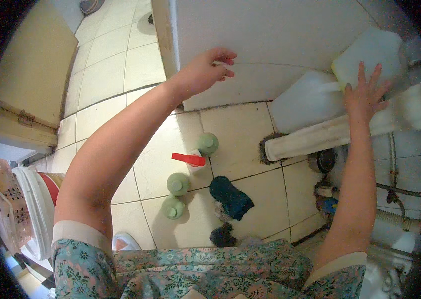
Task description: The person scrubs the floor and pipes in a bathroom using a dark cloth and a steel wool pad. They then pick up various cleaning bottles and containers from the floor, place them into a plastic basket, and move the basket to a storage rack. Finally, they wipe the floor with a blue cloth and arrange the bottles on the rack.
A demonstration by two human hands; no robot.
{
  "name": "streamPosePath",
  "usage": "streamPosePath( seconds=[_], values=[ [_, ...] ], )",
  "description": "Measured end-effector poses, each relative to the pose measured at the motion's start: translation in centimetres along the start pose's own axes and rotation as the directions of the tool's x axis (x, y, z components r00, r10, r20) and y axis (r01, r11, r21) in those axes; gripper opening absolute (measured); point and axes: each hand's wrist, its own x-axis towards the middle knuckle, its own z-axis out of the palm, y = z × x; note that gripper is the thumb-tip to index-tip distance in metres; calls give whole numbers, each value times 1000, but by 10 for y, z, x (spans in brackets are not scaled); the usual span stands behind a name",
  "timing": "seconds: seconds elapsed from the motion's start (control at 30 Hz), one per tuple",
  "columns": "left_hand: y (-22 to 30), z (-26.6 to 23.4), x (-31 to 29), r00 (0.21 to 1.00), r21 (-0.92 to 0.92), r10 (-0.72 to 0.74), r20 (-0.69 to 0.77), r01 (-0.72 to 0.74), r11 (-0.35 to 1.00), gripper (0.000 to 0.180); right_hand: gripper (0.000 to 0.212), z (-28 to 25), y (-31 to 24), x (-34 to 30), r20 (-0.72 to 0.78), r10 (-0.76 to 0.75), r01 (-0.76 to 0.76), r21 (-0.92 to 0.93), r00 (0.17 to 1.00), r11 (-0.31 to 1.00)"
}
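My right hand [366, 97] is spread with its fingers apart, over a translucent whitish plastic jug [377, 50] and beside a thick white pipe [315, 133]. Whether its fingertips touch the jug I cannot tell. A second whitish jug [302, 102] stands against the wall, left of that hand. My left hand [210, 71] hangs in the air before the pale wall, its fingers loosely bent and apart, with nothing visible in it. On the floor below stand three green bottles [208, 143] and a white bottle with a red trigger-like top [189, 159].
A dark teal sock-like cloth [231, 197] and a dark crumpled clump [223, 235] lie on the tiles [240, 129]. White buckets [33, 209] and a perforated basket [11, 204] stand at the left, below a door [33, 65]. Hoses [395, 192] run along the right.
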Motion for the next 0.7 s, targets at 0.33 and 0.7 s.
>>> streamPosePath(
  seconds=[0.33, 0.7],
  values=[
    [-9, -19, -55, 974, 129, -225, -5, 224, 966, 37, 72, -14, 2, -1, 63, -18, 18, -1, 998, 1000],
    [-25, -23, -82, 957, 35, -282, -70, 285, 958, 40, 69, -27, -21, -29, -31, -160, 162, 306, 987, 938]
  ],
)
